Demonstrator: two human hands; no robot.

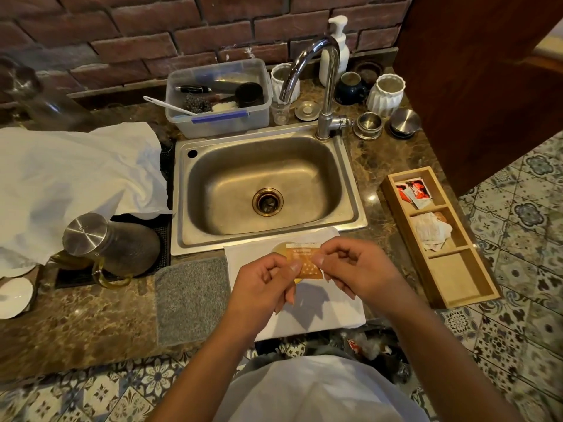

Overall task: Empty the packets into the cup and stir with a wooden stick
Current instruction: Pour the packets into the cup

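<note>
**Warm indoor light, sharp centre, warped edges**

Warm, moderately dim light falls from above. The hands cast a soft shadow onto the white cloth (320,312) at lower centre. Small glints sit on the faucet (307,56) and the steel sink (268,184) rim. The centre is fairly sharp; the glassware at upper left is blurred. Wide-angle distortion bends the brick wall (137,32) and stretches the patterned floor tiles (518,330) towards the corners.
</note>
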